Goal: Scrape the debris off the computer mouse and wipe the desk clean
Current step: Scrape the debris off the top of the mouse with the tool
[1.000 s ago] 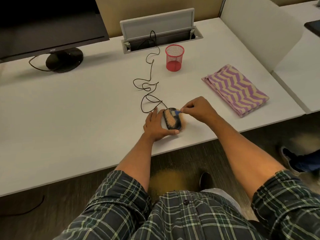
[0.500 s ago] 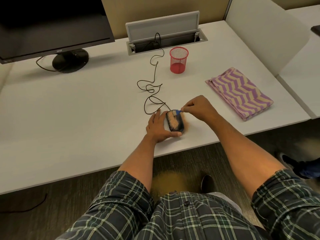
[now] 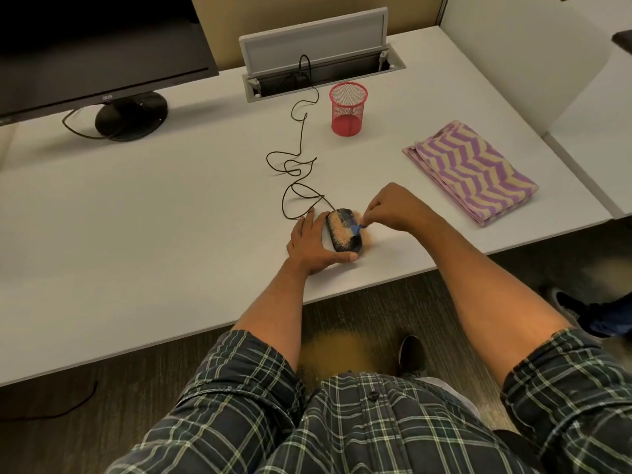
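Left hand (image 3: 313, 244): fingers straight along the left side of the computer mouse (image 3: 343, 234), thumb laid across its near end; it steadies the mouse on the counter (image 3: 171, 213) without curling round it.

Right hand (image 3: 393, 206): fingers bunched, pinching a small blue scraper (image 3: 358, 228); the blade tip touches the right half of the mouse top.

Computer mouse: black, wired, near the front edge of the counter, centre of view. Tan debris (image 3: 340, 232) covers the left and middle of its top; the far-right part shows bare.

Loose debris on the counter (image 3: 367, 239): a thin tan scatter just right of the mouse.

Cable (image 3: 297, 172): runs in loops from the mouse to the far cable tray (image 3: 321, 77).

Cloth (image 3: 470, 171): folded, purple and cream zigzag, right of the hands, well apart from them.

Pen cup (image 3: 347, 108): red mesh, upright, far of the mouse.

Monitor (image 3: 102, 46): far left.

Change from 0.5 s ago: the scraper tip has moved from the far end of the mouse toward its middle; more bare black shows at the far right. The left hand's hold is unchanged.
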`<state>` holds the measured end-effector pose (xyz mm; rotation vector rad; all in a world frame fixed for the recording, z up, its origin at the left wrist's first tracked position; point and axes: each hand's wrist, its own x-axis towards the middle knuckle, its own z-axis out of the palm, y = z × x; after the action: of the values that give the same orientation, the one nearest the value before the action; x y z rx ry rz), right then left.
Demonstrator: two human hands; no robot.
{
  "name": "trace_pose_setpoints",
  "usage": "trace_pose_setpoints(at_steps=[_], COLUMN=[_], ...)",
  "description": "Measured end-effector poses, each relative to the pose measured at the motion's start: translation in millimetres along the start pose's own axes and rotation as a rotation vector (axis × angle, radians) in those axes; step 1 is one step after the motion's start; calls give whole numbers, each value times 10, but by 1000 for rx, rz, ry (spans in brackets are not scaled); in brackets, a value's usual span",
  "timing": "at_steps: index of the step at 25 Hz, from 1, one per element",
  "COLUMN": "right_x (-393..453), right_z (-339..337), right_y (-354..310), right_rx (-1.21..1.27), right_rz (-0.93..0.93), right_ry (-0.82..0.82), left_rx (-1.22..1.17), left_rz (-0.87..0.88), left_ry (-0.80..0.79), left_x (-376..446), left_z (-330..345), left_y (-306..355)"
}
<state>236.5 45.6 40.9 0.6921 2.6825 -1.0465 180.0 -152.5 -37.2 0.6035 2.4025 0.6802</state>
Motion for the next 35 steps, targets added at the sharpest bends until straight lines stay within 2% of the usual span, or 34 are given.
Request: trace_pose_setpoints(at_steps=[3,6,10,13,16,19,23,26,30,33,35], right_x=[5,11,44,77,94,108,129,134,165,197,192], right_z=[33,81,71,68,73,79,63,36,22,-7,-5], right_y=[-27,-68,-140,-201,-255,-272,-280,-296,-328,-358,-365], right_rx=[-14,-61,-191,-249,-308,-301,-305,-285,-323,-299,-315], right_rz=[0,-48,-48,-57,-47,-56,-38,-40,-10,-17,-14], right_ry=[109,135,85,133,55,85,7,61,-11,38,11], left_rx=[-8,3,8,19,18,17,17,19,17,12,6], left_rz=[2,7,3,7,2,6,0,0,0,4,4], left_ry=[5,8,11,12,14,12,10,4,2,-2,-1], left_x=[1,5,0,3,-2,-2,-11,-16,-19,-13,-9], left_z=[2,3,1,3,0,2,-4,-11,-14,-9,-12], left_y=[0,0,7,7,12,11,19,28,30,29,27])
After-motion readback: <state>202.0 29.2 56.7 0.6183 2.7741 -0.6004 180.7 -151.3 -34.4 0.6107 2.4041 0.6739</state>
